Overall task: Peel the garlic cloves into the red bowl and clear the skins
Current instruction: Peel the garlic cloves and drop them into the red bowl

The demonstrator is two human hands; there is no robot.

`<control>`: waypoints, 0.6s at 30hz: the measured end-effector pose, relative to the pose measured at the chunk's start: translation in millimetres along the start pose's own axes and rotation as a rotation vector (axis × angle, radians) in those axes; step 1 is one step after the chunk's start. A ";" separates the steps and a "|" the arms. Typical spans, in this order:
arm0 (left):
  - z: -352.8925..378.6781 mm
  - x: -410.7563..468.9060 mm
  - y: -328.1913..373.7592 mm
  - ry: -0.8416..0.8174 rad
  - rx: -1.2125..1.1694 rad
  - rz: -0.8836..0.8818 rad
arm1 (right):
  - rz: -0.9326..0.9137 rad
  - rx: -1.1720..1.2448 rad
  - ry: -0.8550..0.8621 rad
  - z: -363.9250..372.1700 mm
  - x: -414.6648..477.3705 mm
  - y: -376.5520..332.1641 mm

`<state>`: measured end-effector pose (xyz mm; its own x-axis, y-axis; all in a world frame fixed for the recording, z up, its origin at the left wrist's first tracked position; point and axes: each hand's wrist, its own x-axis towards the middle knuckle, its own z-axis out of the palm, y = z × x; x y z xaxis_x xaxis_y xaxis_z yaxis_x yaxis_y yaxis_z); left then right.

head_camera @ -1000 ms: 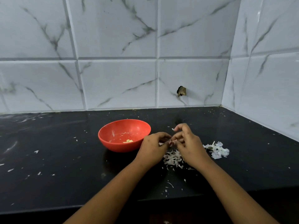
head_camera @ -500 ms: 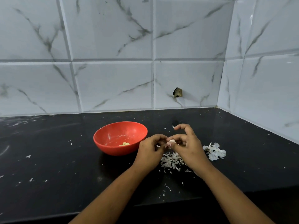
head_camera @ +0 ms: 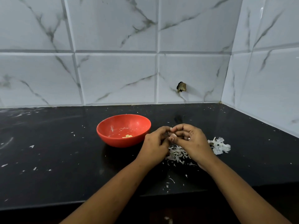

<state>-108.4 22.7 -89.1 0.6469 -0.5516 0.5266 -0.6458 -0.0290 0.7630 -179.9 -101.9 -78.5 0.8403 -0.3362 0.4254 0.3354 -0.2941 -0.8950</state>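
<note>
Bench (head_camera: 48, 143) lay open left of red bowl (head_camera: 123, 142); tiled corner (head_camera: 226, 78) closed the right. Left hand (head_camera: 154, 144), right hand (head_camera: 193, 142): grips curled, together pinched a garlic clove (head_camera: 173, 135) above skins (head_camera: 177, 155)

right hand (head_camera: 193, 143) has curled down over the garlic clove (head_camera: 173, 135).

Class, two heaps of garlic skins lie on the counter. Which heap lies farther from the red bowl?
The flake heap of broad white pieces, beyond the right hand. The shred heap, finer, lies beside the left hand, nearer the red bowl.
</note>
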 end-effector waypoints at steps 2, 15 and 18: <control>0.5 -0.5 0.6 -0.022 -0.003 -0.009 | 0.017 0.031 -0.014 -1.7 -1.4 0.0; -2.5 -6.4 7.9 0.000 -0.042 -0.004 | 0.082 0.122 -0.007 -2.8 -3.7 -3.9; -4.3 -5.6 4.8 0.067 0.035 0.031 | 0.095 0.149 0.019 -3.1 -4.1 -5.4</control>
<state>-113.4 29.2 -86.7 0.6515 -0.4955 0.5746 -0.6790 -0.0429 0.7329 -186.5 -101.7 -75.0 0.8633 -0.3737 0.3393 0.3155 -0.1253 -0.9406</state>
